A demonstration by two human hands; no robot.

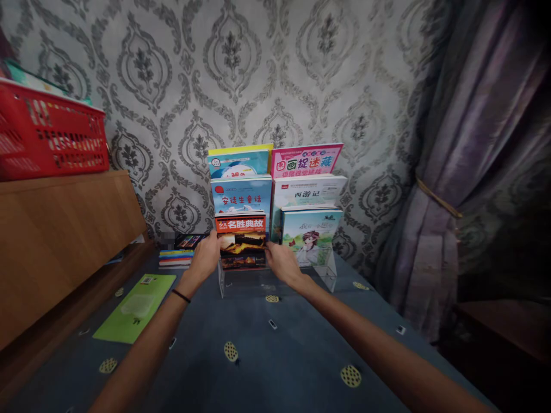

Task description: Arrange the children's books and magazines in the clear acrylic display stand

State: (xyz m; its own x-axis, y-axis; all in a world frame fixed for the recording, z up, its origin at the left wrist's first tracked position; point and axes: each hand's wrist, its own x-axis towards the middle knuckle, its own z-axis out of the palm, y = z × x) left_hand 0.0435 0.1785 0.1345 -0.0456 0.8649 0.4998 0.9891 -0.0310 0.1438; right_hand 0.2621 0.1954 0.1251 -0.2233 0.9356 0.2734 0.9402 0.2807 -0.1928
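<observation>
My left hand (pixel 206 255) and my right hand (pixel 282 261) grip the two side edges of a book with a red title band and a Great Wall picture (pixel 241 238). It stands upright in the front left place of a clear tiered book rack (pixel 275 281). Behind it are a blue book (pixel 241 192) and a light blue book (pixel 239 163) with a yellow one at its back. Beside my right hand stands a pale green book with a drawn figure (pixel 312 232). A white book (pixel 310 192) and a pink book (pixel 307 160) rise behind that one.
A green book (pixel 135 310) lies flat on the blue tablecloth (pixel 284 367). Left of the rack is a low stack of books (pixel 175 258). On a wooden cabinet (pixel 64 241) sits a red basket (pixel 55 137). A curtain (pixel 456 189) hangs at the right; patterned wallpaper is behind.
</observation>
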